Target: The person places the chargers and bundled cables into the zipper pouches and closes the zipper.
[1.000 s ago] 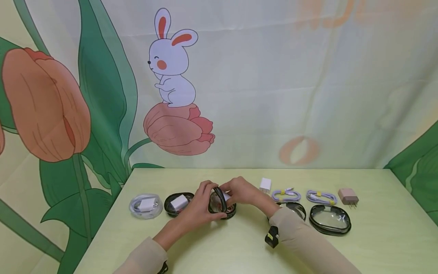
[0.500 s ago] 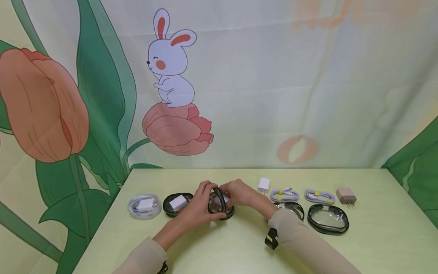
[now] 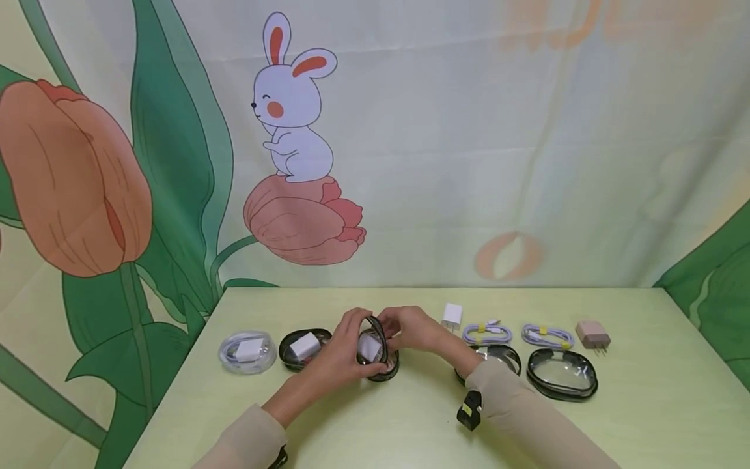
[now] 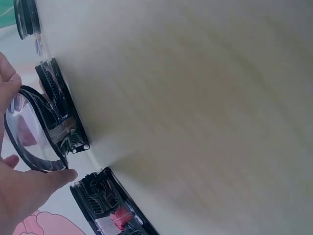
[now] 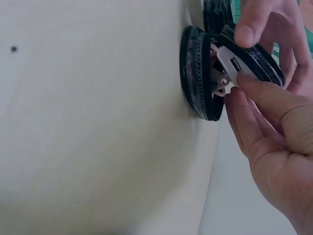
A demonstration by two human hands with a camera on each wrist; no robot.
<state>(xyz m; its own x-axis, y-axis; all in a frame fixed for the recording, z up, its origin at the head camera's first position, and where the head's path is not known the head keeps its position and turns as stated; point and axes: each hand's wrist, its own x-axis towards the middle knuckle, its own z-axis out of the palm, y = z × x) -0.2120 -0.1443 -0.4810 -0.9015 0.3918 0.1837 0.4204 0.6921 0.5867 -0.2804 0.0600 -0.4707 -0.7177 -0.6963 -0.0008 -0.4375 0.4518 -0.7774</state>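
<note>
While left fingers (image 3: 350, 323) hold lid (image 4: 35, 129), charger (image 5: 226, 58) shows through

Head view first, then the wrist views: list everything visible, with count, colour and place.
Tabletop: one, pale green, below hands
Clear case: one, whitish, far left
Black-rimmed cases: four, black and clear, two left of centre, two right
White chargers: four, white, three inside cases, one loose at back
Pink charger: one, pink, back right
Coiled cables: two, lilac with yellow ties, back right
Cables inside cases: count unclear, left side
Backdrop: one, pale with rabbit and tulips, behind table
Left hand: one, holding up the lid of third case from left
Right hand: one, at that case's charger
Sleeves: two, beige, both arms
Wrist devices: two, black, both wrists
</note>
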